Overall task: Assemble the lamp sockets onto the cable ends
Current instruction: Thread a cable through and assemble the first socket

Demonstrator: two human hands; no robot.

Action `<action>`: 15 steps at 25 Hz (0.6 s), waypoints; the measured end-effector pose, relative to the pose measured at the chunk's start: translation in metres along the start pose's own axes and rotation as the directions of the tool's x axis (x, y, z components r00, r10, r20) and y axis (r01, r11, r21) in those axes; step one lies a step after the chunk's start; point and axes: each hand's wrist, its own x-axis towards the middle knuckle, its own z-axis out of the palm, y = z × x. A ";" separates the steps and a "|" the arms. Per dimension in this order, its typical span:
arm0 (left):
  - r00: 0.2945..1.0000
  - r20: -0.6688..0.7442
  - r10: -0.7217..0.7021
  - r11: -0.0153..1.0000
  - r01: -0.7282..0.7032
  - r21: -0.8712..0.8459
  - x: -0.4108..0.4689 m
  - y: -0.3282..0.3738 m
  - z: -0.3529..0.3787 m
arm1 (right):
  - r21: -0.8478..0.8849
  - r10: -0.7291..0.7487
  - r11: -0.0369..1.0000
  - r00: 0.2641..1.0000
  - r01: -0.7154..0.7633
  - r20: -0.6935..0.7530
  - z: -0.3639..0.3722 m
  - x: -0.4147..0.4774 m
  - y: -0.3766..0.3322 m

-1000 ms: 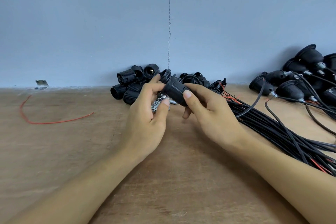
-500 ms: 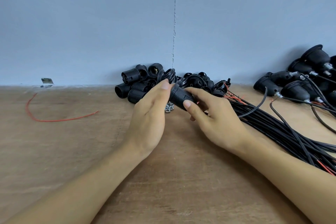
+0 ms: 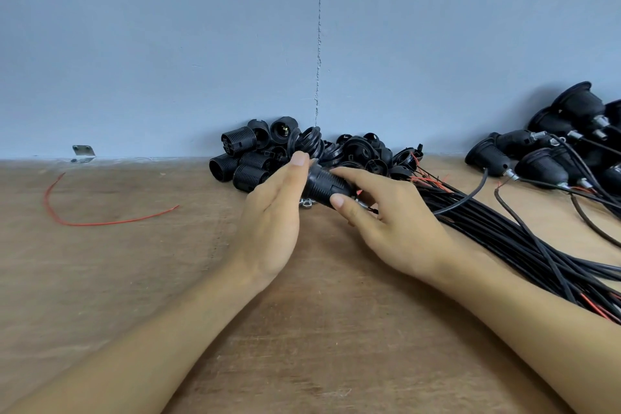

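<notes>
A black lamp socket (image 3: pixel 325 185) lies sideways between my two hands, just above the wooden table. My right hand (image 3: pixel 389 225) pinches its narrow end with thumb and forefinger, where a metal nipple and thin wires poke out. My left hand (image 3: pixel 274 215) stands edge-on with straight fingers, its palm pressed flat against the socket's wide end. A bundle of black cables (image 3: pixel 517 239) with red wire ends runs off to the right. Loose socket parts (image 3: pixel 268 155) are heaped against the wall behind my hands.
Several assembled sockets on cables (image 3: pixel 544 158) lie at the far right by the wall. A loose red wire (image 3: pixel 100 218) curls on the table (image 3: pixel 134 279) at left, near a small metal bracket (image 3: pixel 82 152). Small metal nuts (image 3: pixel 307 202) sit under the socket.
My left hand has let go of the small metal parts it held, straightened its fingers and now lies flat against the socket's wide end. The socket has turned to lie sideways.
</notes>
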 end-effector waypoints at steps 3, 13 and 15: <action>0.990 -0.028 0.138 0.990 -0.137 0.026 -0.009 -0.003 0.000 | 0.048 0.064 0.997 0.993 -0.060 -0.098 -0.003 0.002 0.003; 0.990 0.127 -0.059 0.992 0.072 -0.102 -0.002 -0.006 -0.006 | -0.050 -0.023 0.999 1.000 0.023 -0.001 0.001 -0.001 0.002; 0.996 0.065 -0.052 0.994 0.058 -0.096 -0.001 -0.005 -0.006 | -0.083 -0.013 0.996 1.000 0.013 0.002 0.000 0.000 0.005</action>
